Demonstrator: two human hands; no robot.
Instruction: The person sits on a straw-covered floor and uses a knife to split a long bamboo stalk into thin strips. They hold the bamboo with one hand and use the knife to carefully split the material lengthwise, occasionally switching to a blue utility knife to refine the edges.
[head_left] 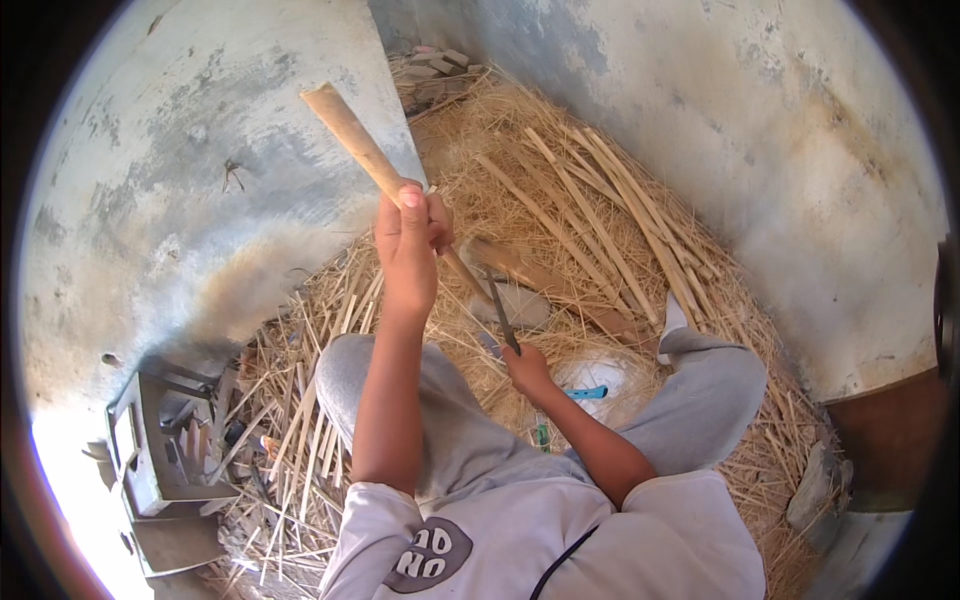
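Observation:
My left hand (413,235) is raised and wrapped around a long pale bamboo piece (352,138). The piece slants from the upper left down to the right, its wide end up and its thinner end near a flat grey stone (520,308). Lower and to the right, my right hand (530,372) grips a knife (503,312), whose dark blade points up. The blade is close to the lower end of the bamboo; whether they touch I cannot tell. Behind the stone a brown log (510,264) lies in the shavings.
Long split strips (585,215) lie along the right wall. More cut strips (300,430) pile up at my left, beside a metal frame box (150,450). Between my legs are a blue object (587,392) and a green one (541,434). A rock (815,485) sits at the right.

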